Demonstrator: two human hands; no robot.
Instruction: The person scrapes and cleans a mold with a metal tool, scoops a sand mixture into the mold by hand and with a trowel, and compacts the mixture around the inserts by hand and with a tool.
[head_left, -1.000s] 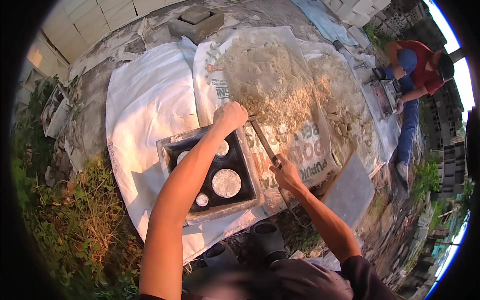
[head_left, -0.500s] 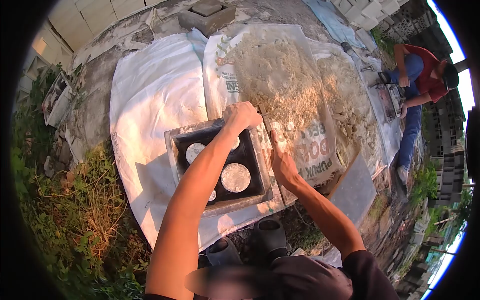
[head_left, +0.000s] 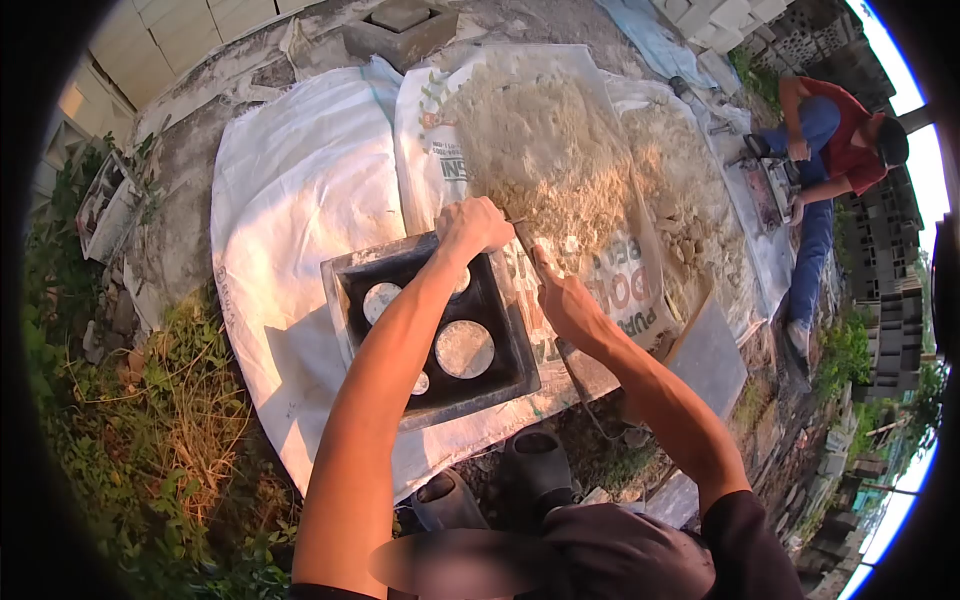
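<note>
A square mould [head_left: 425,408] with a black inside and pale round discs [head_left: 465,349] in it rests on white sacking. My left hand [head_left: 474,228] is closed in a fist over the mould's far right corner; what it grips, if anything, is hidden. Just right of that corner, my right hand [head_left: 566,300] wraps around a narrow, dark bar-like tool [head_left: 527,238], whose far end reaches close to my left fist. My left forearm crosses above the mould and hides part of the discs.
A heap of sandy mix [head_left: 545,130] lies on printed sacks beyond my hands. A grey board [head_left: 706,365] leans at the right. Another person [head_left: 840,130] crouches far right, hands at a mould [head_left: 765,195]. A concrete block form [head_left: 400,30] stands at the back; plants [head_left: 180,430] grow left.
The whole view has shifted slightly, moving the scene a little left and up. Both hands stay by the mould's far right corner, with the bar-like tool at a slightly different tilt.
</note>
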